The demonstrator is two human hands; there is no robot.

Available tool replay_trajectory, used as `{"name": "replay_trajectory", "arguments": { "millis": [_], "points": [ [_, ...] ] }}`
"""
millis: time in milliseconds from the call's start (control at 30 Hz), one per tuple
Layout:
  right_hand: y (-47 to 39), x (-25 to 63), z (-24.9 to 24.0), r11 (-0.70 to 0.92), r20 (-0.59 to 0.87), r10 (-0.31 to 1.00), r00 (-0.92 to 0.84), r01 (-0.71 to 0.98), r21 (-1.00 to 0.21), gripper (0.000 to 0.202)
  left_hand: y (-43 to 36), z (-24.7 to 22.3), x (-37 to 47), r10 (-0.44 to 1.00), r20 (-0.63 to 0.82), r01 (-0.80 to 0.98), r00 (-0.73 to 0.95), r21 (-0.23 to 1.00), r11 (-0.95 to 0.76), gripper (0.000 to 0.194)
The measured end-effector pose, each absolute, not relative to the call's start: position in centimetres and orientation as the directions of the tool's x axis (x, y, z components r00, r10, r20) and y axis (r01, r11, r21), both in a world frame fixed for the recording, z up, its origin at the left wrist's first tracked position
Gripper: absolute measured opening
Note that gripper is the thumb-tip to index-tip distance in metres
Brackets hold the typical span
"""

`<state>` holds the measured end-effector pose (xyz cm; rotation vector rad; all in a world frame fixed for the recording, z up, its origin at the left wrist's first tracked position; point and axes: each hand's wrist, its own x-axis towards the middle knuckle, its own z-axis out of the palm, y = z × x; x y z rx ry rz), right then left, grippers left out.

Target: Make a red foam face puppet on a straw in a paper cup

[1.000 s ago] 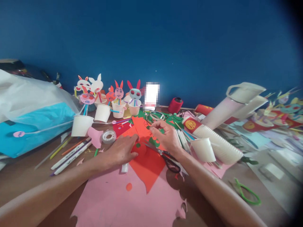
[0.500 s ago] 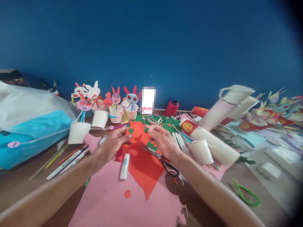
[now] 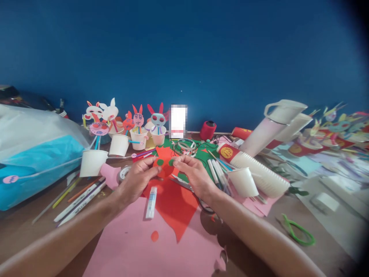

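Pinching orange cutout (image 3: 165,170) with left hand (image 3: 134,175), short of tabletop's (image 3: 23,234) back edge; with right hand (image 3: 197,173), now pinching right green dot (image 3: 171,162) closer to left green dot (image 3: 159,162) than before.

A brown table (image 3: 21,227) carries a pink sheet (image 3: 123,254) with a ragged right edge; to its left lie white markers (image 3: 75,202) and a yellow stick (image 3: 62,197), near an upright white cup (image 3: 94,163); to its right, a looped green pipe cleaner (image 3: 304,242)

Scissors (image 3: 182,182) pt.-hidden bhd R grip (image 3: 196,174)
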<state>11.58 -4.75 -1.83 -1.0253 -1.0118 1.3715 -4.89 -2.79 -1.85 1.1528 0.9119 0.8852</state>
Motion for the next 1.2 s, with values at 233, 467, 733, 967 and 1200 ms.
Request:
{"name": "replay_trajectory", "arguments": {
  "millis": [233, 467, 733, 967, 1200],
  "points": [
    [-5.07, 11.31, -1.82, -0.058, -0.055, 0.998, -0.020, -0.273, -0.960, 0.016, -3.39, -1.35, -4.60, 0.933, -0.109, -0.066, 0.342, 0.988, 0.139, 0.027],
    [-5.20, 11.12, -1.64, -0.053, -0.053, 0.999, -0.007, -0.253, -0.966, 0.017, -3.51, -1.54, -4.52, 0.939, -0.072, -0.072, 0.335, 0.992, 0.102, 0.024],
    [-5.22, 11.05, -1.77, -0.038, -0.037, 0.999, -0.007, -0.242, -0.970, 0.017, -3.63, -1.20, -4.53, 0.931, -0.113, -0.074, 0.348, 0.986, 0.147, 0.029],
    [-5.34, 10.97, -1.66, -0.026, -0.032, 0.999, 0.022, -0.226, -0.974, 0.016, -3.64, -1.39, -4.31, 0.922, -0.113, -0.141, 0.371, 0.974, 0.176, 0.029],
    [-5.39, 10.94, -1.66, 0.008, 0.000, 0.999, 0.042, -0.211, -0.977, 0.013, -3.57, -1.56, -4.38, 0.906, -0.093, -0.149, 0.414, 0.974, 0.168, 0.028]
  ]
}}
